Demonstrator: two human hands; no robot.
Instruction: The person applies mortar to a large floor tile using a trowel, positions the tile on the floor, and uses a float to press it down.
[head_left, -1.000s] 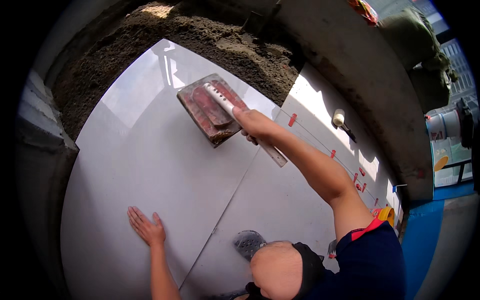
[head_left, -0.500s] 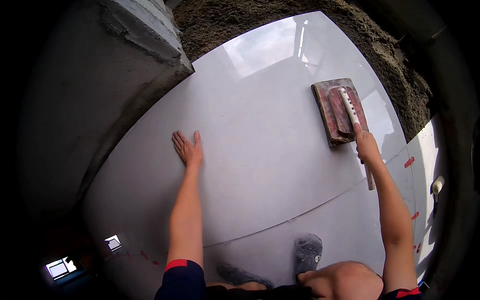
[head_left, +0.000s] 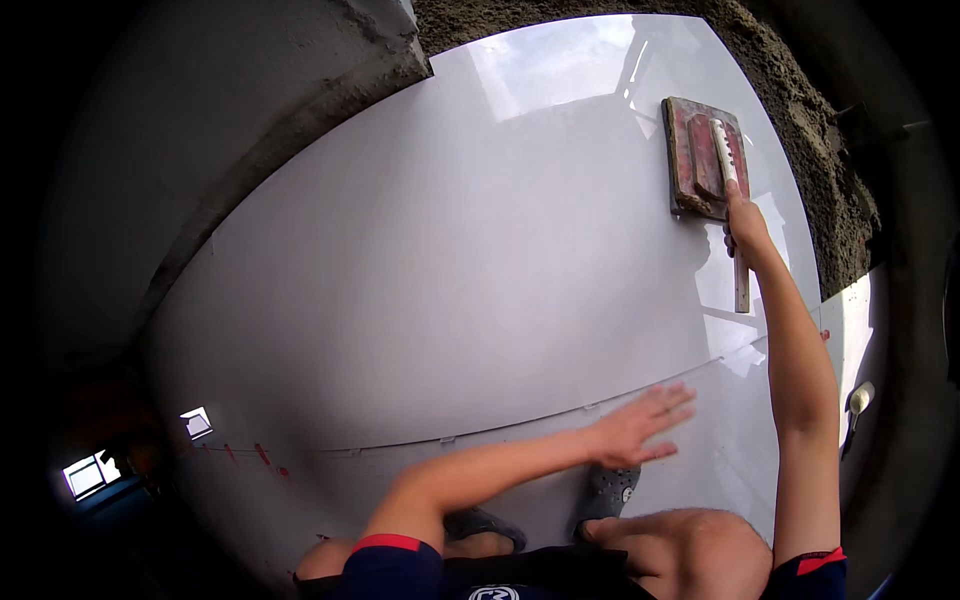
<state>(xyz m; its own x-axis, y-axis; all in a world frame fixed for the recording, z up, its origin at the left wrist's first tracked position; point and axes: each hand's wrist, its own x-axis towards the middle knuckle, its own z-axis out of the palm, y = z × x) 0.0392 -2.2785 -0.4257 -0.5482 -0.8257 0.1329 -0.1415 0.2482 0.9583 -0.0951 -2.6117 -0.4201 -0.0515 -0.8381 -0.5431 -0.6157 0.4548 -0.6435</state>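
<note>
A large, glossy light-grey tile lies in front of me. Near its far right side rests a hand float with a worn red rectangular base and a long white handle. My right hand is wrapped round that handle, arm stretched forward. My left hand, slightly blurred, has its fingers spread and holds nothing. It is over the near tile, just on my side of the joint; whether it touches the surface I cannot tell.
Rough grey mortar borders the tile at the far and right sides. A concrete wall with a corner stands left. Red tile wedges sit left along the joint. A white-headed mallet lies right. My clog is on the near tile.
My left hand has left the large tile's left part and swung right and nearer, across the joint. The float and my right hand appear farther away and slightly right; the view has also shifted.
</note>
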